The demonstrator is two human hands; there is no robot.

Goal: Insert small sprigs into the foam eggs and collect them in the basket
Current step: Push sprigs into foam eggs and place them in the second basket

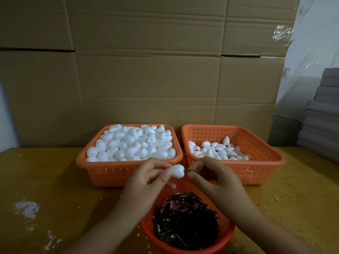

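Note:
My left hand (146, 182) pinches a white foam egg (177, 171) between thumb and fingertips, above the near basket. My right hand (211, 177) pinches a short green sprig (187, 170) whose left end sits in the egg's right side. Behind the hands, the left orange basket (102, 173) is heaped with plain foam eggs (132, 143). The right orange basket (264, 162) holds a shallow layer of eggs (216, 149), some showing dark sprig ends. A round orange basket (227, 235) near me holds a pile of dark sprigs (185, 222).
The baskets stand on a yellowish wooden table (55, 180) strewn with white foam crumbs (27, 208). A wall of flattened cardboard (146, 70) rises behind. Grey stacked boards (322, 116) stand at the right edge.

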